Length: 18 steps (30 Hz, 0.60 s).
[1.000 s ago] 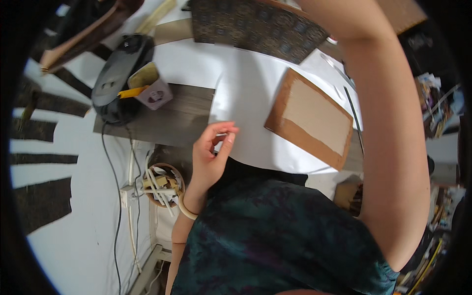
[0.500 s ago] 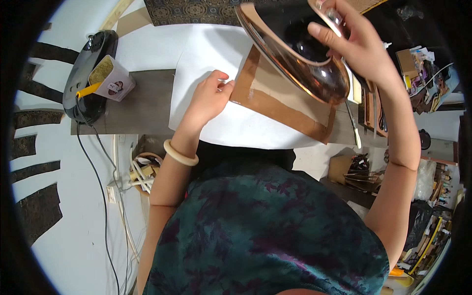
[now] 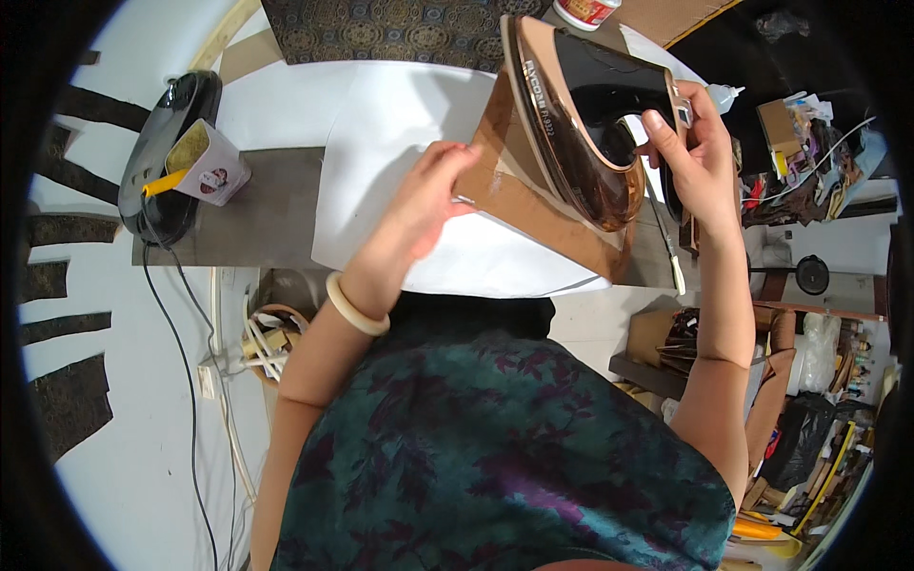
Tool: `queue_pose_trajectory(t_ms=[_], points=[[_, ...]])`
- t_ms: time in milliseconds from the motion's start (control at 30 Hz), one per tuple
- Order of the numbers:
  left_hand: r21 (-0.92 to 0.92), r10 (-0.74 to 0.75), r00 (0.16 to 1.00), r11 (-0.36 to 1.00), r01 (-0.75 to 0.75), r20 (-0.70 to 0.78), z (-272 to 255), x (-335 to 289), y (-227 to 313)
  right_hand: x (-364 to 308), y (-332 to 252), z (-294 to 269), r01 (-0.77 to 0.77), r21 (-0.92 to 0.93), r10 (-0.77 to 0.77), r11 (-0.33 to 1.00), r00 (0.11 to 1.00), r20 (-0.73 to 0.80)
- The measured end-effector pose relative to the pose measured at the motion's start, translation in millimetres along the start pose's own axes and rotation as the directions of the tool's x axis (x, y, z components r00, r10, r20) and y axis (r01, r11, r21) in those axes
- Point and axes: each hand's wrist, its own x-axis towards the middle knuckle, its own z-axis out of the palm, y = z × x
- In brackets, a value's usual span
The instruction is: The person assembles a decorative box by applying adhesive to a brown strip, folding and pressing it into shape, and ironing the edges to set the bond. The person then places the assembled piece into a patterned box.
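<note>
A clothes iron (image 3: 571, 128), black with rose-gold trim, is in my right hand (image 3: 700, 157), whose fingers wrap its handle. It tilts over the right part of a flat panel (image 3: 533, 214) with brown borders and a paler middle, hiding much of it. Whether its soleplate touches the panel cannot be seen. At the panel's near left corner, my left hand (image 3: 424, 200) has its fingers over the edge and its thumb by the front side, gripping it. Beneath lies a large white sheet (image 3: 371, 133). A thin pale-handled tool (image 3: 678, 271) rests right of the panel.
On the left stand a white cup (image 3: 214, 171) with a yellow-handled tool and a glossy black appliance (image 3: 157, 143) with a cord. Dark patterned fabric (image 3: 381, 33) lies at the back, beside a white-and-red tub (image 3: 586, 11). A white squeeze bottle (image 3: 725, 98) sits beyond my right hand.
My right hand has brought the iron nearer and lower, turning it more lengthwise. My left hand has moved right and taken hold of the panel's corner.
</note>
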Motion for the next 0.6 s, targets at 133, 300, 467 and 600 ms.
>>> queue_pose_trajectory(t_ms=[133,300,467,600], points=[[-0.036,0.421,0.907,0.907,-0.421,0.018,45,8,-52,-3,-1,-13,0.099,0.097,-0.08,0.99,0.98,-0.181],[-0.1,0.69,0.72,0.723,-0.683,0.071,95,18,-29,-12,-30,-50,0.286,0.068,-0.244,0.956,0.901,-0.358],[-0.065,0.885,0.365,0.399,-0.915,0.29,146,-8,66,-28,-59,-78,0.471,0.045,-0.367,0.881,0.739,-0.565],[0.383,0.609,0.487,0.303,-0.873,0.626,156,-39,148,-49,-63,-85,0.543,0.089,-0.356,0.835,0.657,-0.665]])
